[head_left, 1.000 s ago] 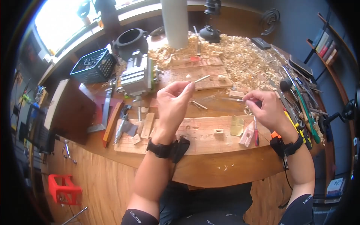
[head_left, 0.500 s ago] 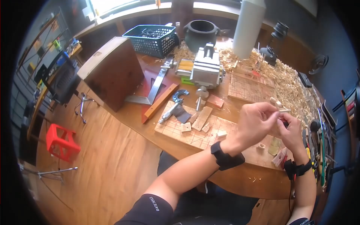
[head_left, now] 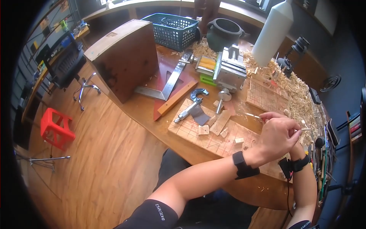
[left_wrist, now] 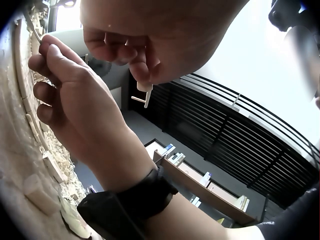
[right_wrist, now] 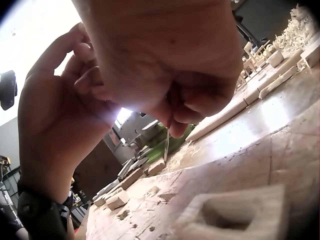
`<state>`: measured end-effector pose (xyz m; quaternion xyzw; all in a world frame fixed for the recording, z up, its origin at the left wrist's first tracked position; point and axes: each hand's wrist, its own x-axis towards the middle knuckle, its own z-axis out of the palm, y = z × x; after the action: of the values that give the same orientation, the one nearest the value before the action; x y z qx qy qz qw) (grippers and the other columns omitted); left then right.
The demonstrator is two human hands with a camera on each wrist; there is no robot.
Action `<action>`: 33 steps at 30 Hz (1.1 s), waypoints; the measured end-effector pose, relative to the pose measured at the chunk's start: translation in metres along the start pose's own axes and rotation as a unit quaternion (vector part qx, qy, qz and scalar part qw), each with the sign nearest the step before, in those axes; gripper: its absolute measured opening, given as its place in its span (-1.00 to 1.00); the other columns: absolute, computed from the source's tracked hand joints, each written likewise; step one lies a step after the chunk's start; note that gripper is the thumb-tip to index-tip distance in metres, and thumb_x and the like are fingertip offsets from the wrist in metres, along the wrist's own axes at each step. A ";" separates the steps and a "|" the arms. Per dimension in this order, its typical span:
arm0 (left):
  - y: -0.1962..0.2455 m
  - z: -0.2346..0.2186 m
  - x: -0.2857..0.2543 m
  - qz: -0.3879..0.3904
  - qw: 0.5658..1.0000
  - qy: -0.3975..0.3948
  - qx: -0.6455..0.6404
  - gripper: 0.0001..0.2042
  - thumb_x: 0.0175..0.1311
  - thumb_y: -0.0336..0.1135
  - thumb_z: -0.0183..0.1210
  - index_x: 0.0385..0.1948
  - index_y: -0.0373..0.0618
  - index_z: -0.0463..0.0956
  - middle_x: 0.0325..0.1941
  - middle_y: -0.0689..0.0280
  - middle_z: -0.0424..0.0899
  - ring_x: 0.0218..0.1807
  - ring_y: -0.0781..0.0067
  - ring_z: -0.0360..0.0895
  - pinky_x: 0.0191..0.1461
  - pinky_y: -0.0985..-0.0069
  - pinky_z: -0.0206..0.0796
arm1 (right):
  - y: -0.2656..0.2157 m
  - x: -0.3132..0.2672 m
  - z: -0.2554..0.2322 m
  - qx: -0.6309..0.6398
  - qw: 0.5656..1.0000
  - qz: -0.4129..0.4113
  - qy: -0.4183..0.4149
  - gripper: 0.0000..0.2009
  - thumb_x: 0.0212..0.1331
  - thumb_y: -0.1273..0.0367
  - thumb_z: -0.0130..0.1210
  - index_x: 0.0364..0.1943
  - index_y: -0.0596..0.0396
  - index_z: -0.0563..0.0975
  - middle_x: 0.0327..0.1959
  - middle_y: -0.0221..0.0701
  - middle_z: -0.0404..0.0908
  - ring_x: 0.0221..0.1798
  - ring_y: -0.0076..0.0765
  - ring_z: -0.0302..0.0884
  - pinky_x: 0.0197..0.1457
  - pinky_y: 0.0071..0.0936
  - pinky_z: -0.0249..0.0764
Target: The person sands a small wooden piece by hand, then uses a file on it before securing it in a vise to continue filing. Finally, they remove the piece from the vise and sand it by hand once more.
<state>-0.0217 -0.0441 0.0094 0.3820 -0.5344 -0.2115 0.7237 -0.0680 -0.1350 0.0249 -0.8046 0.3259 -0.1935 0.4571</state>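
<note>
In the head view my left hand (head_left: 275,134) is lifted over the bench, its thumb and fingers pinching a small pale wooden piece (head_left: 306,129). Seen from the left wrist, this wooden piece (left_wrist: 145,90) has a thin prong. My right hand (head_left: 270,115) is largely hidden behind the left one. It grips a thin-bladed knife (head_left: 251,115), whose handle is covered by the fingers. The blade (right_wrist: 166,146) points away from the right palm in the right wrist view. Below the hands lies a marked wooden board (head_left: 183,131) bearing several wood offcuts (head_left: 204,130).
A micrometer (head_left: 187,112) lies on the board's left end. Beyond it are a metal square (head_left: 176,78), a bench vise (head_left: 230,70) and a large wooden box (head_left: 126,63). Wood shavings (head_left: 301,95) heap at the right. A hollowed wooden block (right_wrist: 235,212) sits near the right wrist camera.
The head view has turned left. My left hand has moved right, with the wooden piece, until it overlaps the right hand. The right hand keeps its grip on the knife.
</note>
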 end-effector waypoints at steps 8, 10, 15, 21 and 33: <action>0.005 0.001 -0.003 0.012 1.000 -0.015 -0.010 -0.91 0.18 -0.40 0.35 -0.41 -0.23 0.69 -0.48 0.13 0.70 -0.45 0.22 0.68 -0.32 0.37 0.47 | -0.007 -0.018 0.017 0.018 0.999 0.032 -0.036 -0.80 0.40 0.44 0.16 0.02 0.17 0.65 -0.28 -0.55 0.63 -0.22 -0.68 0.49 -0.18 -0.63 0.45; 0.005 0.003 -0.003 0.027 1.000 -0.013 -0.001 -0.91 0.18 -0.40 0.34 -0.38 -0.23 0.70 -0.45 0.13 0.72 -0.43 0.20 0.69 -0.29 0.35 0.48 | -0.006 -0.025 0.020 0.024 0.998 0.041 -0.043 -0.79 0.40 0.43 0.16 0.04 0.17 0.65 -0.28 -0.56 0.63 -0.22 -0.69 0.48 -0.18 -0.64 0.45; 0.006 0.003 -0.005 0.027 0.999 -0.012 -0.013 -0.90 0.18 -0.41 0.34 -0.36 -0.24 0.70 -0.42 0.11 0.74 -0.39 0.18 0.71 -0.24 0.35 0.49 | 0.008 -0.035 -0.008 0.044 0.995 0.063 -0.063 -0.78 0.43 0.42 0.16 0.06 0.16 0.64 -0.28 -0.59 0.61 -0.22 -0.72 0.46 -0.18 -0.66 0.44; 0.008 0.001 -0.004 0.013 1.000 -0.021 -0.018 -0.92 0.18 -0.42 0.35 -0.36 -0.22 0.71 -0.42 0.12 0.75 -0.38 0.18 0.72 -0.23 0.35 0.51 | 0.007 -0.035 -0.008 0.064 0.989 0.094 -0.090 -0.78 0.47 0.37 0.17 0.07 0.17 0.64 -0.18 -0.55 0.64 -0.04 -0.69 0.51 0.06 -0.65 0.45; 0.009 0.001 -0.004 0.025 1.000 -0.013 -0.006 -0.93 0.19 -0.41 0.37 -0.38 -0.20 0.72 -0.46 0.17 0.74 -0.43 0.30 0.71 -0.30 0.43 0.51 | 0.000 -0.042 -0.005 0.017 0.998 0.030 -0.058 -0.77 0.48 0.38 0.12 0.09 0.14 0.65 -0.27 -0.66 0.57 -0.19 -0.79 0.42 -0.15 -0.72 0.41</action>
<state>-0.0250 -0.0362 0.0141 0.3614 -0.5520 -0.2015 0.7239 -0.1006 -0.1087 0.0273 -0.7966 0.3195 -0.1379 0.4944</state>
